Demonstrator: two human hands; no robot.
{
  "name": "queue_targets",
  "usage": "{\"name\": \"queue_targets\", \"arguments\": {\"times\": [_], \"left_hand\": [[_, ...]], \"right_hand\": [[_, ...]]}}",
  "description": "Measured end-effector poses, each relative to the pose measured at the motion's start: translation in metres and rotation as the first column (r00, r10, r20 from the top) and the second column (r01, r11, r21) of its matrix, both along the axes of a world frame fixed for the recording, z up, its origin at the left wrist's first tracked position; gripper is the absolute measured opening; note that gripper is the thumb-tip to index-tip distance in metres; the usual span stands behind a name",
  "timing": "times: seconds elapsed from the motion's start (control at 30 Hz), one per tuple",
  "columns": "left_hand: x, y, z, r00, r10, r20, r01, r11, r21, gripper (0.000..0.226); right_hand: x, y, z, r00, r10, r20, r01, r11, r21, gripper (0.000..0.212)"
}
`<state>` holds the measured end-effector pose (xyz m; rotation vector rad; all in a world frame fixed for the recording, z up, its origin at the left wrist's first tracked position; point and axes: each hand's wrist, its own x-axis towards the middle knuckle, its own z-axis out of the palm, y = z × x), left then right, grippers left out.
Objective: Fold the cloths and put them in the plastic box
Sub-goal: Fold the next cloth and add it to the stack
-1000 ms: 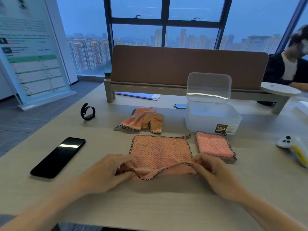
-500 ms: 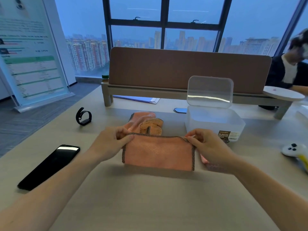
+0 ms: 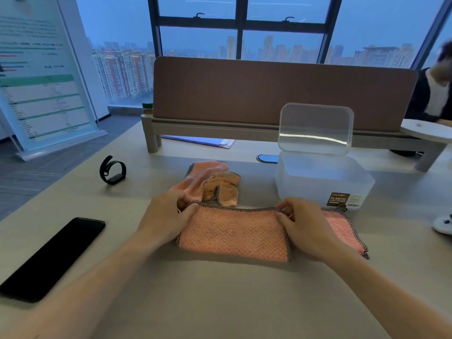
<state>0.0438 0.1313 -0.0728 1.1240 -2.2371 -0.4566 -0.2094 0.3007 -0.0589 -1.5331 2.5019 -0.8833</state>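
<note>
Pinches at both far corners of the doubled pink cloth (image 3: pixel 232 233) in the middle of the table (image 3: pixel 220 302): left hand (image 3: pixel 166 216) on the left corner, right hand (image 3: pixel 303 226) on the right, fingers curled, palms down over the short ends. Crumpled cloth (image 3: pixel 210 182) just beyond, toward the far edge. Folded cloth (image 3: pixel 342 228) partly hidden under the right hand, just before the open plastic box (image 3: pixel 322 182). Phone (image 3: pixel 53 258) and wristband (image 3: pixel 113 170) toward the left edge.

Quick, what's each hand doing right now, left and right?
Left hand: pinches the far left corner of the half-folded cloth.
Right hand: pinches the far right corner of the same cloth.
</note>
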Motion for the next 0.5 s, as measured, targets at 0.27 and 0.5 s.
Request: {"name": "queue_targets", "arguments": {"times": [0.27, 0.5], "left_hand": [[-0.004, -0.007, -0.010, 0.980, -0.015, 0.200, 0.007, 0.999, 0.036, 0.026], [-0.018, 0.000, 0.011, 0.962, -0.114, 0.246, 0.051, 0.968, 0.247, 0.031]], "right_hand": [[0.033, 0.002, 0.005, 0.949, 0.091, -0.301, -0.062, 0.992, 0.106, 0.047], [0.085, -0.004, -0.033, 0.936, 0.281, -0.210, -0.202, 0.921, 0.334, 0.084]]}}
